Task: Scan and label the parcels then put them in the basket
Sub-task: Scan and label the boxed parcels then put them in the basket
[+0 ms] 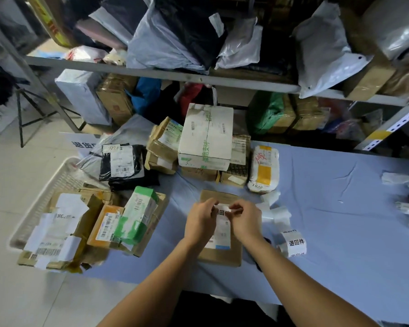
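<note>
While the box [219, 256] sits flat near the table's [340, 220] front edge, the left hand [200, 223] and right hand [247, 220] are right over it, each pinching 1 end of a label [222, 211]. Open cloth runs off to the right, and the full basket [54, 185] is just left.

Dim, bluish indoor light; soft shadows; wide-angle bending at edges; overall slight blur, upper shelves murky.

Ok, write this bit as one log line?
step: labelling | left hand, right hand pinch label | over brown parcel | basket: part-filled
</note>
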Motion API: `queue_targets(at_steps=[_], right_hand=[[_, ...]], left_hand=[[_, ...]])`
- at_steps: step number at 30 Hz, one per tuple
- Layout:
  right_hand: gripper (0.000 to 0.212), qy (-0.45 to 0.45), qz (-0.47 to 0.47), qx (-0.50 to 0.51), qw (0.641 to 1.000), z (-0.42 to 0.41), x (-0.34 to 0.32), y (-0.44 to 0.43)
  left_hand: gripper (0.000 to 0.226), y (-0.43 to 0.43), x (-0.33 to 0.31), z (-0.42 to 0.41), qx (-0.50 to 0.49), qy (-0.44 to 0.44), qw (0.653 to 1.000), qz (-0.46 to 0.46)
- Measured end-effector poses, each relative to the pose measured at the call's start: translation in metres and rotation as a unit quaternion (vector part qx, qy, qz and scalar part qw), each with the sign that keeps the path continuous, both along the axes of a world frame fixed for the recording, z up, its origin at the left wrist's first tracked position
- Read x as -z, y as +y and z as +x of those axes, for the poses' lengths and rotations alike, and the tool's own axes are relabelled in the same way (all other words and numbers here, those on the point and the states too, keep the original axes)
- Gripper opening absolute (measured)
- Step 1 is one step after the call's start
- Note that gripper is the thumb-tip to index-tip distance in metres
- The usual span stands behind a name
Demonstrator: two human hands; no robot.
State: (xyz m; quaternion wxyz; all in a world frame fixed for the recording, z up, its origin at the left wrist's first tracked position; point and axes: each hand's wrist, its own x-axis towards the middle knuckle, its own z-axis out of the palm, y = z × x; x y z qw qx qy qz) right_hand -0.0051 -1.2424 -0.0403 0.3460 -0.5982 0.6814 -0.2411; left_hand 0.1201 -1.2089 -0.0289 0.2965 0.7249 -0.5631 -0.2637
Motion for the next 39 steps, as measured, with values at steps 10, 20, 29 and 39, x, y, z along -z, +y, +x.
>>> queue_targets(at_steps=[10,20,29,39], right_hand=[[0.015,0.121,0.024,-0.040,0.992,-0.002,0.023,0.008],[0.030,0.042,0.034,0.003,0.999,-0.028,0.010,0.020],[0.035,-0.043,0.148,-0.051,0.987,-0.042,0.009,0.033],[0.036,-0.088,0.100,-0.134,0.982,-0.047,-0.013,0.053]], left_hand=[[0.028,-0.004,0.015,0.006,0.071,-0.128,0.987,0.060],[0.044,0.018,0.026,0.026,-0.088,-0.041,0.991,0.089],[0.050,0.042,0.039,0.016,-0.106,0.198,0.960,0.165],[0.050,0.100,0.012,0.001,-0.174,0.214,0.958,0.079]])
